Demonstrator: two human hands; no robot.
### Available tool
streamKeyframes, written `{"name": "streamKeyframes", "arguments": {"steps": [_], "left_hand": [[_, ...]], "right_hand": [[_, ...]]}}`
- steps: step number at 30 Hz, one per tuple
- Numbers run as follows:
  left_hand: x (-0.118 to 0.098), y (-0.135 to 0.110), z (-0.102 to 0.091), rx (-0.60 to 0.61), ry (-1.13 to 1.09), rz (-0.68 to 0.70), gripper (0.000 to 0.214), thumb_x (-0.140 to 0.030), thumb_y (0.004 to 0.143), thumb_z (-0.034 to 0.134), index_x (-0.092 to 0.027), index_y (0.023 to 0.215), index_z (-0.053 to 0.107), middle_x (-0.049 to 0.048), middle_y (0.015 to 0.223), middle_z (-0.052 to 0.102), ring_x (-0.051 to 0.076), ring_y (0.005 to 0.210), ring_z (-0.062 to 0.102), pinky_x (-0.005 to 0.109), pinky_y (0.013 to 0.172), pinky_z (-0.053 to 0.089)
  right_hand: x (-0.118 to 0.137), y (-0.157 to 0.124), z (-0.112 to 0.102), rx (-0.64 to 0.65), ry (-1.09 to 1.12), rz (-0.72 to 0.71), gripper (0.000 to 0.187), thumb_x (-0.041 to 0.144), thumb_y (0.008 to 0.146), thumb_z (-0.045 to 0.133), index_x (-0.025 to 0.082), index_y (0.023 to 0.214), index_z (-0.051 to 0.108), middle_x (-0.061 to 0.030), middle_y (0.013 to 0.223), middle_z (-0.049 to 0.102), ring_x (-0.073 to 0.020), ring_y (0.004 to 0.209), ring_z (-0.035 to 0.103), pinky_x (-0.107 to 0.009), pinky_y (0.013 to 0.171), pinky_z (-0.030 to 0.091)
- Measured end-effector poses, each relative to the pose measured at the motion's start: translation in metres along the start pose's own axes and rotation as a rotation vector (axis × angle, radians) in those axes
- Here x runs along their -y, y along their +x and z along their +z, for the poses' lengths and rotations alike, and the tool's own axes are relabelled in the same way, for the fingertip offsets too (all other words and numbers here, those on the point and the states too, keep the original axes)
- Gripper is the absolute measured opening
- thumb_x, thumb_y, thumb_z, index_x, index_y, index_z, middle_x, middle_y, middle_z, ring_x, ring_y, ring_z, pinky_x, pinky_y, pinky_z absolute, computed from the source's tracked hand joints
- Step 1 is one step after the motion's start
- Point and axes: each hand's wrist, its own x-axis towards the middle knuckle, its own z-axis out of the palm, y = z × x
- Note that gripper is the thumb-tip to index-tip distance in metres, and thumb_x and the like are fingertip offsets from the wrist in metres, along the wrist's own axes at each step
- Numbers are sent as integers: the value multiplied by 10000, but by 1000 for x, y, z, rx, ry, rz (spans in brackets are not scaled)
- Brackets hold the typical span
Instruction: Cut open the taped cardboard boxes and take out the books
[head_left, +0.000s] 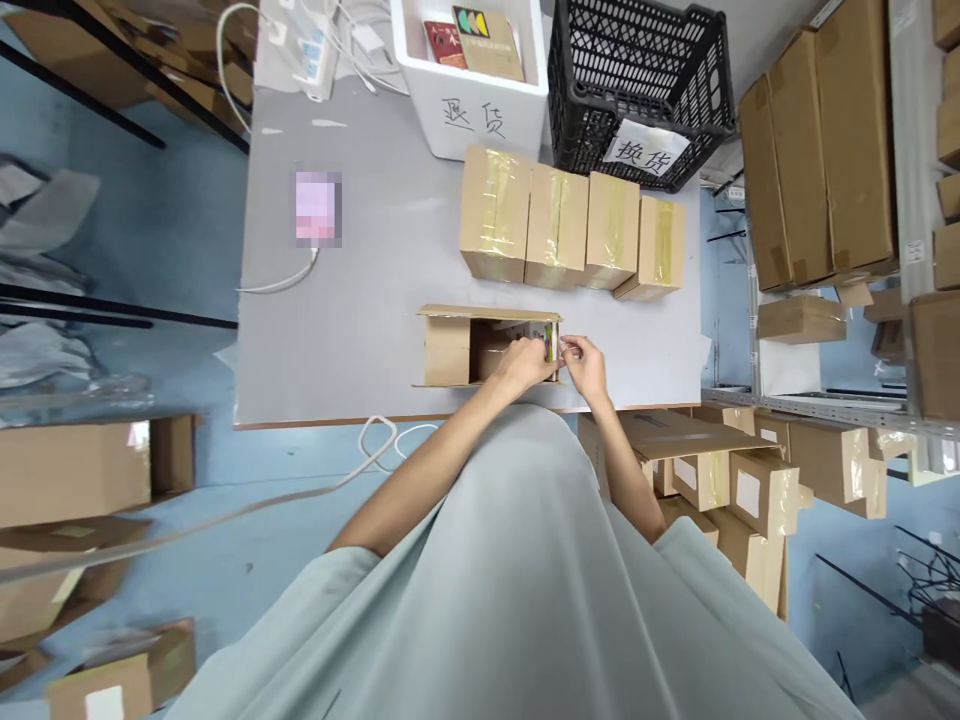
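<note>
An open cardboard box [448, 352] lies near the front edge of the table, its long flaps spread to either side. Inside its right end stands something thin with a colourful printed face [549, 342], partly covered by my fingers. My left hand [525, 362] reaches into that end from the front, fingers curled and closed; what they grip is hidden. At the box's right end wall, my right hand [586, 368] has its thumb and forefinger pinched on the edge, the other fingers bent.
Several taped cartons [556, 225] stand in a row behind the box. Farther back are a white foam bin [469, 115] holding books and a black crate [645, 95]. A cabled device [316, 207] lies left. Stacked cartons [765, 490] and shelving flank the table's right.
</note>
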Motion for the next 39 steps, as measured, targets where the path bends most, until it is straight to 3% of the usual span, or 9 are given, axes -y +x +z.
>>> {"name": "streamKeyframes", "arguments": {"steps": [7, 13, 17, 24, 28, 31, 35, 36, 39], "left_hand": [[22, 2, -7, 130, 54, -24, 368, -510, 1040, 736, -196, 1109, 916, 197, 1189, 894, 406, 1230, 840, 391, 964, 621], [47, -18, -19, -119, 73, -155, 400, -334, 1045, 701, -150, 1382, 813, 221, 1347, 837, 406, 1242, 804, 439, 977, 608], [55, -35, -33, -208, 52, -106, 203, -215, 1041, 681, -190, 1144, 855, 173, 1249, 840, 361, 1126, 801, 414, 894, 567], [60, -125, -103, -769, -205, 231, 101, -225, 1011, 764, -258, 940, 827, 28, 912, 757, 221, 797, 686, 358, 738, 496], [58, -149, -130, -1005, -190, 512, 110, -309, 1097, 761, -293, 1053, 861, 34, 956, 789, 238, 935, 697, 398, 882, 544], [61, -135, -119, -1017, -116, 680, 155, -251, 1113, 747, -327, 1057, 870, 43, 1025, 841, 264, 1093, 726, 448, 985, 557], [65, -105, -82, -837, -198, 756, 66, -286, 1058, 828, -333, 1056, 874, 65, 1198, 856, 307, 1311, 731, 505, 1119, 588], [66, -98, -73, -795, -287, 725, 77, -370, 1017, 885, -321, 1076, 874, 84, 1301, 838, 333, 1379, 713, 530, 1166, 586], [76, -79, -58, -742, -754, 435, 548, -686, 881, 939, -256, 1208, 848, 161, 1479, 758, 385, 1424, 706, 560, 1194, 608]], "right_hand": [[-9, -20, 12, 30, -36, 1, 276, 279, 1113, 591, 203, 1221, 833, -143, 1308, 860, -252, 1080, 834, -366, 986, 670], [-5, -15, 8, 78, -120, -9, 275, 306, 1105, 648, 210, 1236, 869, -130, 1276, 876, -241, 1041, 825, -358, 992, 659], [-1, -8, 1, 139, -136, -24, 281, 334, 1091, 675, 210, 1235, 883, -126, 1282, 889, -240, 1025, 827, -390, 1056, 638], [14, -8, -4, 141, -28, 80, 332, 501, 1017, 764, 209, 1117, 889, -144, 1251, 901, -273, 1017, 829, -476, 1096, 637], [48, -6, -17, 91, 415, 107, 672, 856, 976, 702, 212, 1072, 866, -151, 1096, 908, -306, 1024, 854, -468, 1007, 684], [84, 4, -31, 163, 781, 144, 872, 1018, 946, 584, 209, 1145, 844, -156, 1085, 906, -339, 1083, 877, -462, 920, 721], [119, 18, -33, 190, 855, 111, 710, 820, 772, 961, 229, 1137, 808, -117, 1127, 919, -357, 1096, 880, -453, 909, 734], [123, 20, -31, 175, 831, 96, 702, 758, 728, 1019, 231, 1140, 805, -107, 1131, 921, -349, 1065, 882, -442, 894, 734], [128, 17, -19, 160, 766, 54, 726, 740, 710, 1035, 231, 1176, 810, -91, 1127, 924, -326, 986, 881, -419, 841, 731]]}}
